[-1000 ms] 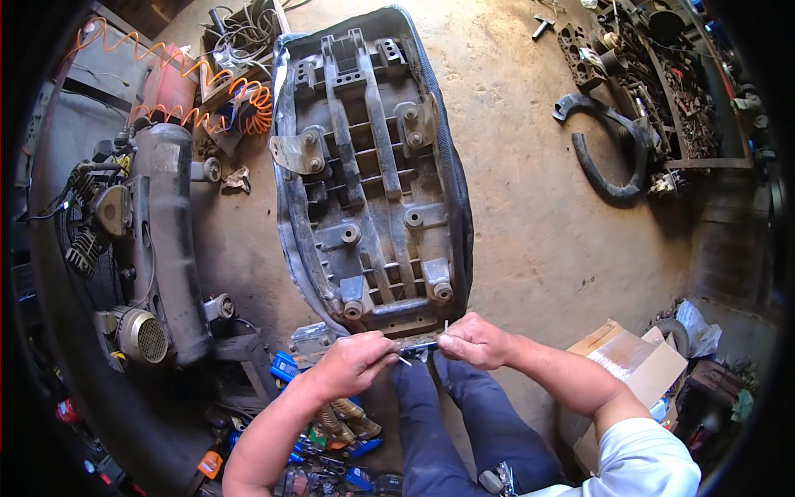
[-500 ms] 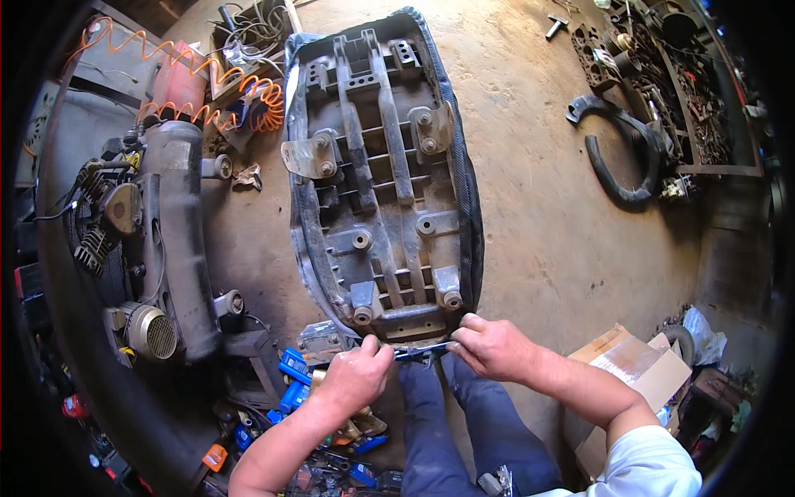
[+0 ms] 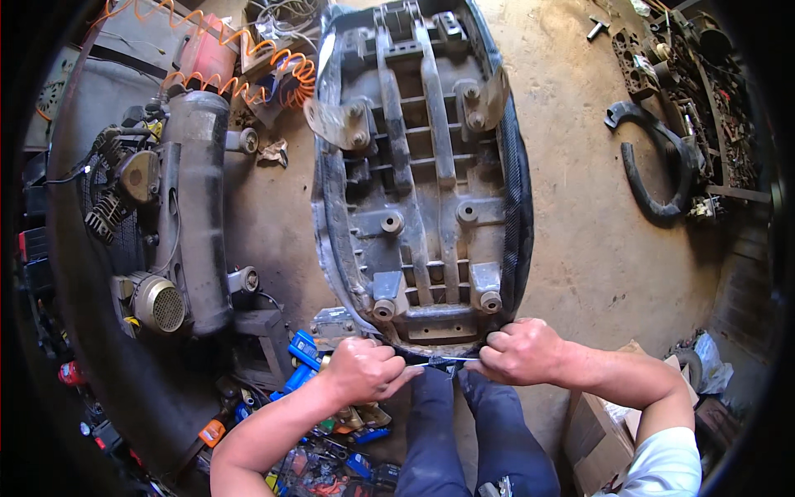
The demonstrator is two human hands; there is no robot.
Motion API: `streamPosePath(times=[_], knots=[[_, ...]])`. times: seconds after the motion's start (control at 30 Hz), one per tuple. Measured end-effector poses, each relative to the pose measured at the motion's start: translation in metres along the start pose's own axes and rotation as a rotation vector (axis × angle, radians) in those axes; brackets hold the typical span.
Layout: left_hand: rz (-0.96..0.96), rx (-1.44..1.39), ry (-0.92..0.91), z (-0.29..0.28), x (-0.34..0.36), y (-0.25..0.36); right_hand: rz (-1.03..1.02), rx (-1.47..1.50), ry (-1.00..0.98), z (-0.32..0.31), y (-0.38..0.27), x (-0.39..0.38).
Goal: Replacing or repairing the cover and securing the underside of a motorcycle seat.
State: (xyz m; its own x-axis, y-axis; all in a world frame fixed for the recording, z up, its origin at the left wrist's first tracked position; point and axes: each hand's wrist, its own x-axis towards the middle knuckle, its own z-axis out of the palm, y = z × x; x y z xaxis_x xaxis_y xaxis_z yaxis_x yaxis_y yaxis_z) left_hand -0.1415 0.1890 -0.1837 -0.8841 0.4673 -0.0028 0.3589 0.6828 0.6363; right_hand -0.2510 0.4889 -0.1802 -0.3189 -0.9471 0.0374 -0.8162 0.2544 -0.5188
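Observation:
An upside-down motorcycle seat lies before me, its ribbed dark plastic base facing up, with metal brackets and round rubber feet. A black textured seat cover wraps up around its sides. At the near end, my left hand is closed on the cover's edge, fingers pinched. My right hand grips that edge further right, against the seat's corner. Between them a thin pale line runs taut along the edge; whether it is a cord or a hem I cannot tell. Fingertips of both hands are partly hidden.
To the left stands an air compressor with an orange coiled hose behind it. Blue-handled tools and loose parts lie near my left forearm. A cardboard box sits under my right arm. A curved black tube rests at the right.
The seat appears further right and slightly higher in the picture as the view shifts. Both hands keep their hold, somewhat further apart, and the cover's edge between them shows as a pale taut line.

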Motion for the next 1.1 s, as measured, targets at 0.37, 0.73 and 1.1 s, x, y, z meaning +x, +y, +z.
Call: streamPosePath(times=[0.37,0.73,1.1], knots=[[-0.099,0.057,0.023,0.013,-0.037,-0.033,0.011,0.111,0.014,0.028,0.031,-0.022],[-0.177,0.062,0.132,0.001,-0.032,0.001,-0.452,0.263,0.004,-0.010,0.022,0.029],[-0.052,0.195,0.272,0.028,-0.044,0.003,-0.413,1.190,-0.105,0.058,0.018,0.031]])
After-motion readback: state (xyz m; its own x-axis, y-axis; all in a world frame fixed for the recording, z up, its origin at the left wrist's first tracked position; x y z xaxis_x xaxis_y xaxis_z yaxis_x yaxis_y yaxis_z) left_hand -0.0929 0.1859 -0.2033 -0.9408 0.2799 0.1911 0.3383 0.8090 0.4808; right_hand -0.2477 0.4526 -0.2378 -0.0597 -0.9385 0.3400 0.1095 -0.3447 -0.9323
